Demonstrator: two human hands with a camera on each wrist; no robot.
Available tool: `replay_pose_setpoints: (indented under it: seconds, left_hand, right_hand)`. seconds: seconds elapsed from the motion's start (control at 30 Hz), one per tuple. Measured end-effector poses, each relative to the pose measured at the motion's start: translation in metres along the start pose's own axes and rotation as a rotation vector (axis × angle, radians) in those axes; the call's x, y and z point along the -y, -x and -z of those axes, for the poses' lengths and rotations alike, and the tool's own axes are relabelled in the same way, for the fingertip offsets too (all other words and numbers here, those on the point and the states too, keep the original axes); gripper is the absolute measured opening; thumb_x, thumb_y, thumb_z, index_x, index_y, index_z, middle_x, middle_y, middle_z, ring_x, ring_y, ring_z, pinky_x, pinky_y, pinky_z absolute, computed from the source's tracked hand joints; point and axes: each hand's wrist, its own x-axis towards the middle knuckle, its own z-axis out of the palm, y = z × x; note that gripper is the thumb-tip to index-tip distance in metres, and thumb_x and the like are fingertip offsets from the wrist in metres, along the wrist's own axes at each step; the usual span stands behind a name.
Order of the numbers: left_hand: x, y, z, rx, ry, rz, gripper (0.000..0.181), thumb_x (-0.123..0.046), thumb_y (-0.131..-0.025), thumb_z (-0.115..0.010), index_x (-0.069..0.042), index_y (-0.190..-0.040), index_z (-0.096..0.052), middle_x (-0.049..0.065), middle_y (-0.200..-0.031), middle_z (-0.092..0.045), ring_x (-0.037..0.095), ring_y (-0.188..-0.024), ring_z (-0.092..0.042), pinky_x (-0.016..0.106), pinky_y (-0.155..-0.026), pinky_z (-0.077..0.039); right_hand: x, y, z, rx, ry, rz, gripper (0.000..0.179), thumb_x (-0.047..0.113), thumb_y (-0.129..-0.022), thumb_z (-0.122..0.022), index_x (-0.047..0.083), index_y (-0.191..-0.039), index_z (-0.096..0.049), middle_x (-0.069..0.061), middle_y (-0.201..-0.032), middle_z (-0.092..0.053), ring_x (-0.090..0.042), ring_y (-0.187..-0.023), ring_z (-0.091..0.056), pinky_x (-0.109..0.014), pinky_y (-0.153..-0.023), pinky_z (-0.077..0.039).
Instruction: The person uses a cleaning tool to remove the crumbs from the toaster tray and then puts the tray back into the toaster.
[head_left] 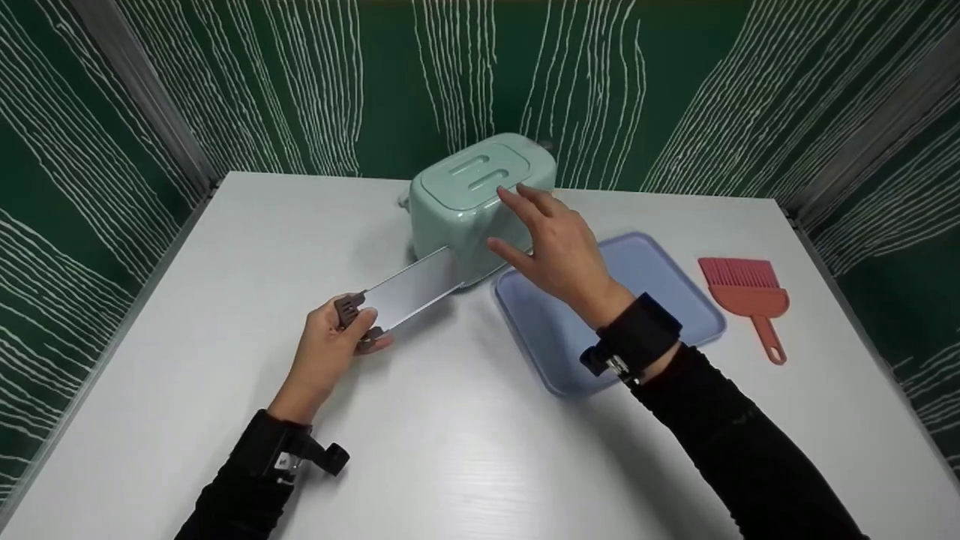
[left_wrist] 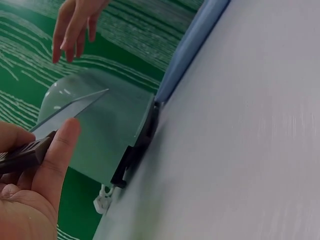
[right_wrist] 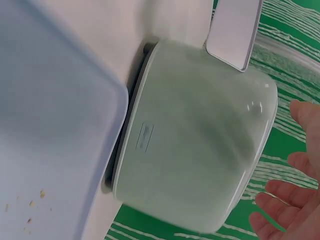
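Observation:
My left hand (head_left: 322, 349) pinches the dark brown grip end of a flat metal crumb tray (head_left: 416, 285), thumb on top. Tilted, the crumb tray is held off the table, its far end overlapping the front corner of a mint-green toaster (head_left: 442, 217) in the head view. Its bare, pale surface also shows in the right wrist view. My right hand (head_left: 559, 244) hovers with fingers spread by the toaster's top edge, holding nothing. The right wrist view has these fingers (right_wrist: 282, 200) apart from the toaster's side. Two long slots mark the toaster's top.
Right of the toaster lies a blue tray (head_left: 547, 337) with a raised rim, partly under my right arm. Small yellow-brown crumbs (right_wrist: 32, 204) are scattered on it. Farther right is a red brush (head_left: 750, 296) with pink bristles. A green wall (head_left: 390, 90) stands behind the white table (head_left: 442, 427).

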Motion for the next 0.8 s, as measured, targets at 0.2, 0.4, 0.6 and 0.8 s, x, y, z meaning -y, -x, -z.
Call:
replay_pose_setpoints:
  seconds: [0.2, 0.4, 0.6, 0.8]
  left_hand:
    - [-0.002, 0.004, 0.018, 0.002, 0.014, 0.020, 0.032, 0.000, -0.109, -0.058, 0.008, -0.139, -0.053, 0.012, -0.124, -0.070, 0.014, -0.100, -0.077, 0.038, -0.092, -0.068]
    - [0.000, 0.008, 0.037, -0.033, -0.007, 0.060, 0.033, -0.002, -0.109, -0.058, 0.007, -0.140, -0.051, 0.006, -0.121, -0.070, 0.013, -0.098, -0.076, 0.037, -0.092, -0.068]
    - [0.006, 0.004, 0.050, -0.072, 0.006, 0.083, 0.025, -0.003, -0.110, -0.055, 0.000, -0.134, -0.046, 0.006, -0.124, -0.067, 0.012, -0.103, -0.076, 0.036, -0.092, -0.068]
    - [0.012, 0.000, 0.054, -0.083, 0.041, 0.150, 0.025, -0.002, -0.111, -0.051, -0.002, -0.134, -0.040, 0.020, -0.146, -0.051, 0.012, -0.108, -0.074, 0.032, -0.093, -0.067]
  right_hand:
    - [0.010, -0.008, -0.009, 0.029, 0.012, 0.007, 0.071, 0.045, -0.101, -0.075, 0.017, -0.162, -0.049, -0.022, -0.164, -0.049, -0.041, -0.148, -0.053, -0.064, -0.118, -0.049]
    - [0.016, -0.017, -0.019, 0.035, 0.033, 0.014, 0.071, 0.045, -0.102, -0.075, 0.018, -0.162, -0.048, -0.021, -0.168, -0.044, -0.039, -0.155, -0.046, -0.063, -0.123, -0.044]
    - [0.024, -0.022, -0.027, 0.046, 0.064, 0.003, 0.073, 0.048, -0.102, -0.073, 0.021, -0.165, -0.045, -0.019, -0.171, -0.040, -0.039, -0.160, -0.038, -0.065, -0.124, -0.043]
    - [0.030, -0.026, -0.036, 0.094, 0.075, -0.016, 0.073, 0.049, -0.104, -0.069, 0.023, -0.166, -0.041, -0.019, -0.174, -0.034, -0.042, -0.163, -0.030, -0.064, -0.130, -0.035]
